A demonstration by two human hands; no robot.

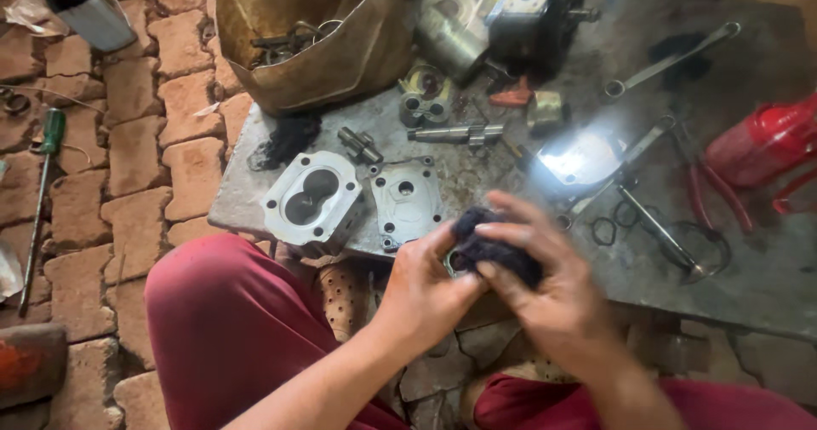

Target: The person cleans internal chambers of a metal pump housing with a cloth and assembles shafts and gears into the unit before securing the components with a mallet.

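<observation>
1. Nearest: two hands meet over the lap. The left hand (423, 289) pinches a small metal part, mostly hidden, while the right hand (545, 289) has its fingers clamped on one dark rag (494, 247) wrapped around it.
2. Just beyond, on the stone slab (766, 285): one pump housing (311, 200) and one cover plate (406, 202), side by side.
3. Farther: one geared shaft (455, 132), two wrenches (668, 60), one pair of red pliers (719, 196).
4. Farthest: one tan bag (340, 55) holding parts.

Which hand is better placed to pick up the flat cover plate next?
Probably the left hand: it sits just below the cover plate, while the right hand presses the dark rag farther away.
</observation>
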